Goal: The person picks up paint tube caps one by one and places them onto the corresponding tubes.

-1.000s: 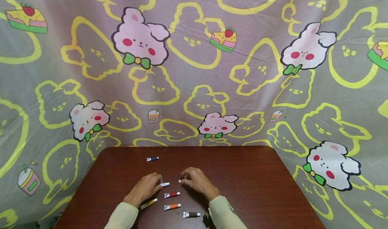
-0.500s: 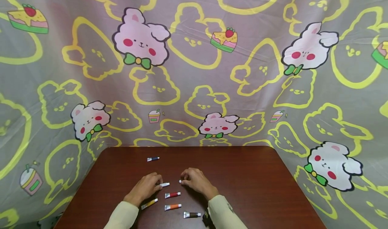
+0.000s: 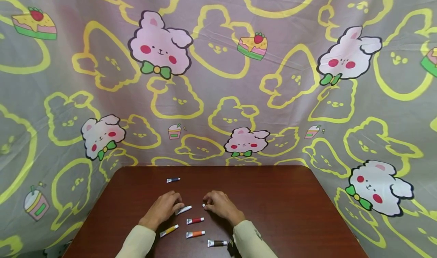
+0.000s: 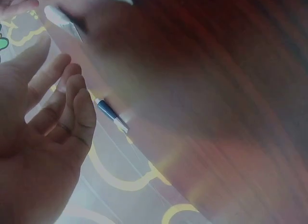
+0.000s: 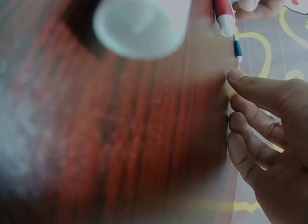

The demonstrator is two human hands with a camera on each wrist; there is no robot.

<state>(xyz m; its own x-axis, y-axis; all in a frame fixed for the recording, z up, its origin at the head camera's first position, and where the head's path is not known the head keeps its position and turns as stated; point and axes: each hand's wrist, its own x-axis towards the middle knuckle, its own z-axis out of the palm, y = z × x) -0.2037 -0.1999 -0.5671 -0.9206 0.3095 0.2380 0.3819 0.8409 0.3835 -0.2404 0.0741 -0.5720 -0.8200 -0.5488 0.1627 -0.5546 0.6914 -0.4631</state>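
Observation:
A small white paint tube [image 3: 183, 210] lies on the table just under the fingertips of my left hand [image 3: 166, 206]. In the left wrist view the fingers are loosely bent, and the white tube [image 4: 62, 21] shows apart from them. My right hand [image 3: 222, 205] is a short way to the right, thumb and fingertips pinching a tiny white piece [image 3: 203, 205] that looks like a tube cap; most of it is hidden by the fingers. A red paint tube [image 3: 195, 221] lies between and slightly nearer than the hands.
Nearer the front lie a yellow tube [image 3: 169, 230], an orange tube [image 3: 195, 234] and a dark brown tube [image 3: 217, 243] by the right sleeve. A dark blue tube [image 3: 173, 180] lies toward the back of the brown table [image 3: 280, 205]. A patterned curtain [image 3: 211, 79] hangs behind.
My left fingers have let go of the white tube and lifted slightly away; it now lies at a more slanted angle. The right hand has hardly moved and still pinches the white piece.

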